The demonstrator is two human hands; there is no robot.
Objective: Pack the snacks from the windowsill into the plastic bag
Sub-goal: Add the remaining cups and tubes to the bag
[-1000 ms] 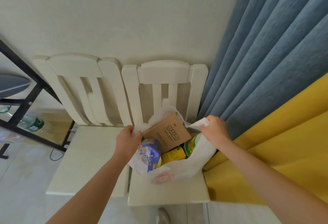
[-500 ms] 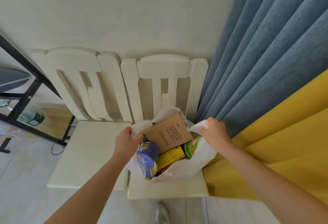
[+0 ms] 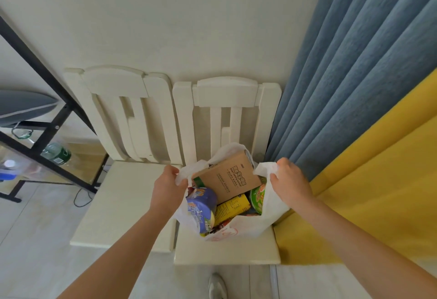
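A white plastic bag (image 3: 246,226) stands on the seat of the right white chair (image 3: 227,251). Inside it I see a brown cardboard box (image 3: 228,177), a purple round tub (image 3: 201,206), a yellow box (image 3: 230,208) and a green-lidded cup (image 3: 258,197). My left hand (image 3: 165,191) grips the bag's left handle. My right hand (image 3: 289,181) grips the right handle, and the two handles are held apart with the bag's mouth open. The windowsill is not in view.
A second white chair (image 3: 123,201) stands to the left, both against the wall. Blue curtain (image 3: 354,74) and yellow fabric (image 3: 378,192) hang at the right. A black-framed table (image 3: 47,119) with a bottle (image 3: 56,153) beneath is at far left. My shoe (image 3: 216,287) shows below.
Both hands keep their grip on the handles. The bag has shifted slightly on the seat and its mouth has spread wider, showing more of the purple tub and brown box.
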